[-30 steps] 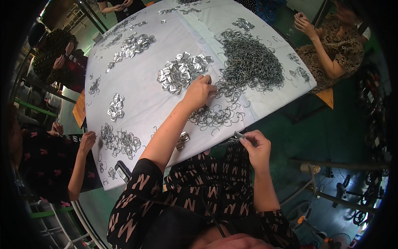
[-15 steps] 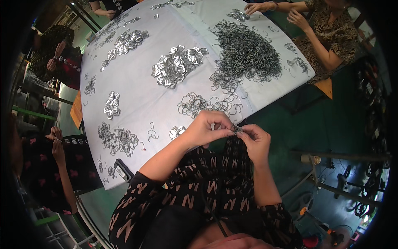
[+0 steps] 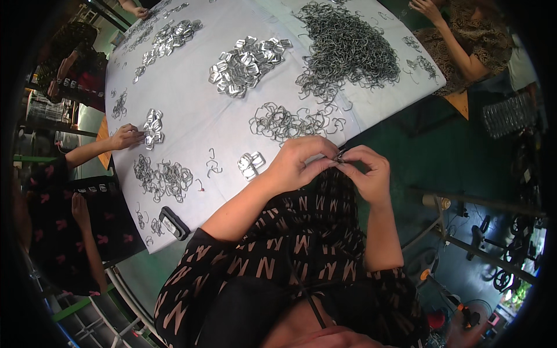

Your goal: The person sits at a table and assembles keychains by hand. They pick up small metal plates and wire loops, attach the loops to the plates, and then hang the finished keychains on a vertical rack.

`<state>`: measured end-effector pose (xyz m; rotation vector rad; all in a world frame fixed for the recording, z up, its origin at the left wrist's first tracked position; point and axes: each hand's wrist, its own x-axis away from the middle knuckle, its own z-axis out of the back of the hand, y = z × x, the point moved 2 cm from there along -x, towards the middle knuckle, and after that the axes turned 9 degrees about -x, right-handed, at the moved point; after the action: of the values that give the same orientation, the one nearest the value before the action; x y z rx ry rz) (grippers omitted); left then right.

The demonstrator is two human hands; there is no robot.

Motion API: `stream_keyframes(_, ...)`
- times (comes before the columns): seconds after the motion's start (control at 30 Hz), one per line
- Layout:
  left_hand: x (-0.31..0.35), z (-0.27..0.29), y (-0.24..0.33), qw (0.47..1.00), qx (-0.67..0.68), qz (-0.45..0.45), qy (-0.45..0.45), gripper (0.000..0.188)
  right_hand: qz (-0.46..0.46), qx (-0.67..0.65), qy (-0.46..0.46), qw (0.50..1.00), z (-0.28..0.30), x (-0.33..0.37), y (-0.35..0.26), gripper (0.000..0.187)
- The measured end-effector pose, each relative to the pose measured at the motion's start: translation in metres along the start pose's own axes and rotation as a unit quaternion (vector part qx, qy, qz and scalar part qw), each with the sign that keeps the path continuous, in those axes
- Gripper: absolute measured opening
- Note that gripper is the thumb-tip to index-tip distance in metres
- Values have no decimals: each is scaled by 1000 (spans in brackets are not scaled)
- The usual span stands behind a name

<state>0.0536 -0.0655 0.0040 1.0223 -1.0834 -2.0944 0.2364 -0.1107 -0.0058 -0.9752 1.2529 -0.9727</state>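
White cloth table [image 3: 191, 110] lies beyond 2 hands: left hand [image 3: 299, 162] and right hand [image 3: 365, 174] pinch 1 small metal piece [image 3: 340, 155] together over the lap, where a slip could drop it.

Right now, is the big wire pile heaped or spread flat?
Heaped: the wire pile forms one dense dark mound on the table, with loose pieces only at its edges.
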Motion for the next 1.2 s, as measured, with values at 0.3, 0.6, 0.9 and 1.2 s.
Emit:
stream_keyframes(0.3, 27, 4, 13, 996, -7, -86, 14, 10, 0, 115, -64, 991, -43, -87, 49, 30)
stream_keyframes(0.6, 49, 17, 11, 998, 2, -52, 28, 10, 45, 370, -149, 916, -146, -205, 108, 67)
stream_keyframes(0.9, 47, 17, -1, 998, 15, -48, 35, 10, 24, 405, -206, 890, -145, -180, 116, 49)
stream_keyframes(1.2, 45, 13, 2, 997, 12, -60, 39, 12, 62, 253, -46, 964, -75, -135, 102, 38)
